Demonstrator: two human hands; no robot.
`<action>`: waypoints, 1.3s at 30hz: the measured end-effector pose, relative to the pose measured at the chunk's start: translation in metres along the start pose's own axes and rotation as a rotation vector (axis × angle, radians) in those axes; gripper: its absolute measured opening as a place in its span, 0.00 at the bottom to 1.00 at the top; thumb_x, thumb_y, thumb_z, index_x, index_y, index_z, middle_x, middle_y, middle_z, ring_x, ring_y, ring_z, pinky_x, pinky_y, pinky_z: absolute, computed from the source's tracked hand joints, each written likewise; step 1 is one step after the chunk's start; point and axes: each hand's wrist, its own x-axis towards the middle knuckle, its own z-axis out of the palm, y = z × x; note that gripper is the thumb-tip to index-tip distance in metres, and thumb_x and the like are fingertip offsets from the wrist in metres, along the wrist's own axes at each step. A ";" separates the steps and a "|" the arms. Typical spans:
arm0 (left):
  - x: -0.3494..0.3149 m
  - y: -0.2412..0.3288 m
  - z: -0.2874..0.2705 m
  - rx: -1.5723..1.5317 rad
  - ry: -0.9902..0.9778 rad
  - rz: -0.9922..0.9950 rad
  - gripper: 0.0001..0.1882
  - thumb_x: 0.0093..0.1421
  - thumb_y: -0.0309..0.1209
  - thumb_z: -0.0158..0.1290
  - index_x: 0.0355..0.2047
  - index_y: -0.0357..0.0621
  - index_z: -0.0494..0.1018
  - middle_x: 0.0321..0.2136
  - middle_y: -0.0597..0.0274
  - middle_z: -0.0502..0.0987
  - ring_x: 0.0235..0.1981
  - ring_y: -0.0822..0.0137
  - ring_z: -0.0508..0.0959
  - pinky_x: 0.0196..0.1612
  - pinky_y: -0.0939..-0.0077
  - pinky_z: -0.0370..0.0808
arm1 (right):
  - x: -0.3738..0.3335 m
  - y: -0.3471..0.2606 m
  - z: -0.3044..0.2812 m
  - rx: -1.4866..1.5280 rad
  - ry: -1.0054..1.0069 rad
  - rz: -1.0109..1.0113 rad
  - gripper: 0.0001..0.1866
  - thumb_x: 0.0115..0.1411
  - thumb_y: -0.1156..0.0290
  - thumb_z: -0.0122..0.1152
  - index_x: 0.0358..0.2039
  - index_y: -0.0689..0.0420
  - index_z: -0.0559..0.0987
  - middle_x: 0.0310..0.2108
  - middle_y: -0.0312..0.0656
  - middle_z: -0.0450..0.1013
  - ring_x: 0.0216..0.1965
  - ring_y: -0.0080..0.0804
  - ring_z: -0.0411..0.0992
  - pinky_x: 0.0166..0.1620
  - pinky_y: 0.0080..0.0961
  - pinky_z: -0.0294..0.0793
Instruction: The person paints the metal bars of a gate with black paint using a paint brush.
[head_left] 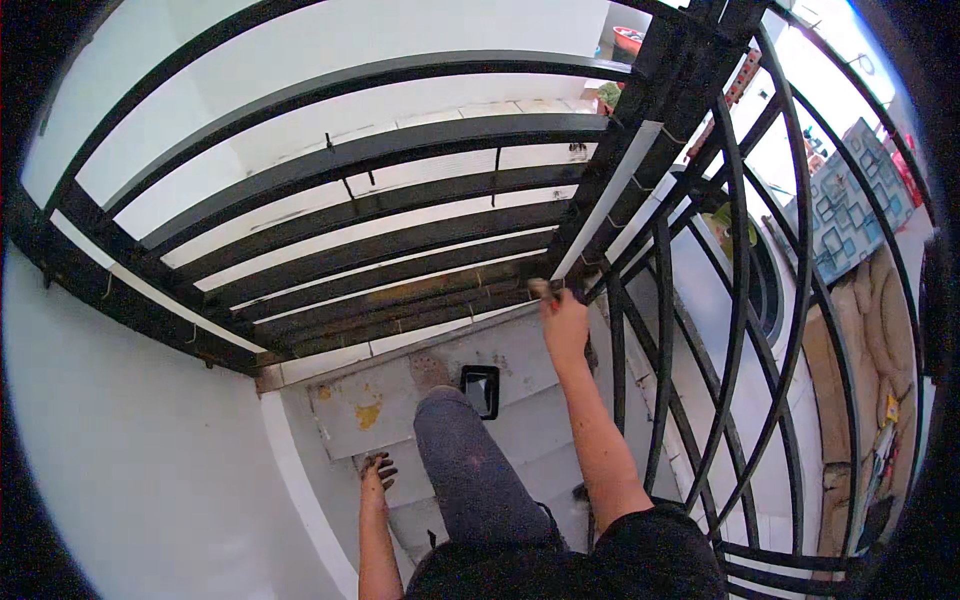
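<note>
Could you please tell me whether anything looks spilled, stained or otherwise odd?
A yellow blotch and a brownish patch stand out on the grey step; I cannot tell whether they are wet. The left hand is also smudged dark.

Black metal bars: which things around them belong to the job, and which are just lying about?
Likely the job:
black metal bars, near the right hand
black rectangular tray, probably

Seemingly just lying about:
red round basin
blue-patterned panel

Head view, single: fisheye, left of a head-worn pair; faces down over the person's own knee (pixel 445 408) and steps (pixel 540 430), near; black metal railing (pixel 450 132) beyond.
</note>
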 end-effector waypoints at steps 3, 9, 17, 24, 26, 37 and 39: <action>-0.002 0.006 0.004 -0.008 0.007 -0.025 0.18 0.63 0.45 0.47 0.47 0.49 0.72 0.41 0.61 0.76 0.40 0.64 0.77 0.42 0.68 0.68 | 0.001 -0.004 -0.003 -0.042 -0.164 -0.138 0.16 0.55 0.61 0.62 0.34 0.62 0.76 0.27 0.58 0.75 0.35 0.58 0.74 0.38 0.48 0.73; 0.005 0.018 0.006 0.005 0.085 0.136 0.18 0.64 0.44 0.49 0.48 0.47 0.71 0.40 0.62 0.76 0.39 0.67 0.76 0.42 0.71 0.68 | 0.017 -0.024 -0.014 -0.080 0.000 0.116 0.16 0.54 0.62 0.64 0.33 0.64 0.76 0.28 0.58 0.76 0.35 0.58 0.75 0.38 0.47 0.74; 0.014 0.089 0.058 0.037 0.093 0.495 0.13 0.63 0.33 0.49 0.47 0.42 0.69 0.42 0.62 0.73 0.45 0.67 0.73 0.49 0.71 0.69 | 0.026 -0.017 -0.008 -0.055 0.002 0.009 0.17 0.54 0.61 0.65 0.32 0.65 0.77 0.27 0.57 0.76 0.33 0.59 0.75 0.37 0.47 0.74; 0.019 0.126 0.126 0.192 0.057 0.795 0.14 0.60 0.29 0.52 0.45 0.39 0.69 0.45 0.56 0.69 0.48 0.56 0.71 0.55 0.65 0.65 | 0.030 -0.045 -0.020 -0.147 -0.005 0.104 0.18 0.54 0.59 0.65 0.30 0.64 0.79 0.28 0.57 0.76 0.35 0.57 0.75 0.38 0.47 0.74; 0.014 0.143 0.140 0.593 0.112 0.951 0.16 0.57 0.29 0.54 0.46 0.40 0.69 0.47 0.52 0.68 0.50 0.49 0.68 0.55 0.59 0.64 | 0.029 -0.040 -0.010 -0.196 0.038 0.149 0.18 0.54 0.59 0.65 0.30 0.64 0.79 0.28 0.57 0.76 0.35 0.57 0.75 0.38 0.46 0.74; 0.039 0.126 0.153 0.947 0.280 1.046 0.24 0.56 0.40 0.56 0.50 0.41 0.68 0.51 0.46 0.64 0.52 0.43 0.64 0.57 0.46 0.59 | 0.022 -0.037 0.010 -0.145 -0.074 -0.093 0.17 0.55 0.60 0.64 0.30 0.64 0.78 0.28 0.58 0.76 0.34 0.58 0.76 0.37 0.46 0.76; 0.042 0.125 0.150 0.959 0.283 1.027 0.25 0.56 0.41 0.55 0.50 0.41 0.68 0.51 0.45 0.64 0.53 0.43 0.64 0.57 0.46 0.59 | 0.022 -0.031 0.008 -0.175 -0.053 -0.071 0.17 0.55 0.60 0.64 0.30 0.64 0.78 0.28 0.57 0.76 0.34 0.58 0.76 0.36 0.46 0.76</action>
